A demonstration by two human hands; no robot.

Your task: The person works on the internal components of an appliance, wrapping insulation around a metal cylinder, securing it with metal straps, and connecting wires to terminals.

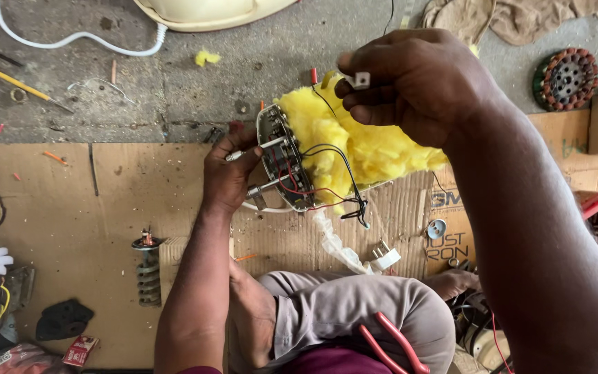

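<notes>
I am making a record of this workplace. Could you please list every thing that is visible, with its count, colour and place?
Round metal plate with wires: one, silver, centre, held up.
Yellow fibre wad: one, behind the plate.
White connector: one, at right fingertips.
Cardboard sheet: one, brown, on the floor.
Plug: one, white, on the cardboard.
Coiled part: one, grey, lower left.
Wound stator: one, copper-coloured, top right.
Pliers: one, red handles, on the lap.
White cable: one, top left.
Left hand: grips the plate's rods.
Right hand: pinches the connector.
</notes>
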